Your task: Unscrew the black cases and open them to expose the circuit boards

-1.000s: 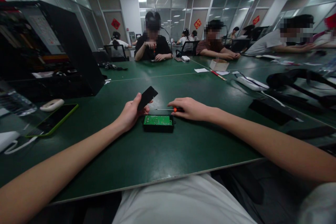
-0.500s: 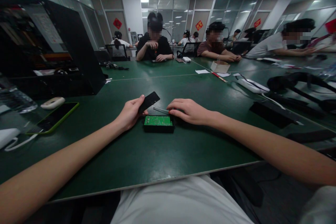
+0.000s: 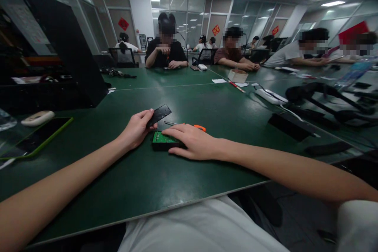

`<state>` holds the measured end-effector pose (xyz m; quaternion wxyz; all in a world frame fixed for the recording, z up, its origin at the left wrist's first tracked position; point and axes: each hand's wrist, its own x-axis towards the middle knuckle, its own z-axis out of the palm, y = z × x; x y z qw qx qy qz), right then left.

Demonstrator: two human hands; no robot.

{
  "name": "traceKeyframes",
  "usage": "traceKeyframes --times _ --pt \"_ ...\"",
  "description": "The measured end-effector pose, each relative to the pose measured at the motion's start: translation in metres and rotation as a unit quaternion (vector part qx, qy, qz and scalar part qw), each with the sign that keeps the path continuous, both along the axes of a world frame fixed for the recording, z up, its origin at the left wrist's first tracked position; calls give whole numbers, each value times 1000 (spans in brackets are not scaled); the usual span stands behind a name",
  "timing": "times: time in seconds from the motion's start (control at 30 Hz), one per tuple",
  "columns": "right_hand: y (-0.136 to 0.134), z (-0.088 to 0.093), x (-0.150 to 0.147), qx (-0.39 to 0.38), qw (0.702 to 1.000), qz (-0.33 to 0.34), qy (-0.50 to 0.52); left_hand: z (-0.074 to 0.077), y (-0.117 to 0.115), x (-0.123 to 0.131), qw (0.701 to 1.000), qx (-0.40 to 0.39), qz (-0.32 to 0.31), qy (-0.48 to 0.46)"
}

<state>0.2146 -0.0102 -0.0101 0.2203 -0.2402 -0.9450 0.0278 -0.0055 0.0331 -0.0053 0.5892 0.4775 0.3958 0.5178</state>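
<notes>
Between thumb and fingers, my left hand [image 3: 137, 128] holds a flat black cover [image 3: 160, 114], tilted up above the table. Just right of it, a small open-topped black plastic box [image 3: 161, 146] rests on the table with a green circuit board [image 3: 163, 138] inside. My right hand [image 3: 195, 141] lies across the box's right part, thumb at the near side and fingers over the board toward the far edge, closed around it. Behind that hand lies a screwdriver with an orange handle [image 3: 200, 128], its thin shaft pointing left. The hand hides part of the screwdriver and the right half of the board.
A phone in a green case [image 3: 38, 138] and a white oval case [image 3: 37, 118] lie at left, before a large black computer case [image 3: 59, 51]. To the right are a white power strip [image 3: 270, 96], black headphones [image 3: 321, 98] and a small open box [image 3: 238, 75]. Several people sit across the green table.
My right hand has let go of the screwdriver, now lying on the table, and moved onto the black box. The left hand keeps the cover. The whole view has shifted.
</notes>
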Motion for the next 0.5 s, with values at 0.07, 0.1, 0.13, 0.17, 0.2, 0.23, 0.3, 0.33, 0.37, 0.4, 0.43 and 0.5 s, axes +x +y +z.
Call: traceKeyframes --times 0.07,0.1,0.13,0.17,0.2,0.23,0.3,0.33,0.37,0.4,0.43,0.5 --pt "-2 -2 -1 -10 1000 -4 -2 0 0 0 1000 -4 11 -2" --pt "-4 -1 -2 -14 1000 -2 -6 0 0 1 1000 -7 18 -4" --pt "-6 1 -2 -19 1000 1 -10 0 0 2 1000 -10 25 -6" --pt "-8 4 -2 -25 1000 5 -13 1 -1 2 999 -11 33 -8" --pt "-10 8 -1 -31 999 7 -12 2 -2 3 999 -13 39 -10" --pt "-10 13 0 -34 999 7 -4 3 -2 3 999 -15 43 -12" --pt "-5 26 9 -30 999 -7 32 6 -4 4 999 -21 48 -13" --pt "1 33 17 -21 998 -25 55 7 -4 4 998 -24 50 -12" --pt "9 40 28 -8 996 -52 76 8 -5 4 998 -27 51 -8" --pt "19 48 42 8 991 -94 91 8 -5 4 998 -29 52 -3" --pt "31 54 58 23 984 -148 92 9 -5 4 998 -30 50 3" --pt "56 64 99 61 951 -297 54 8 -5 4 999 -28 40 15"
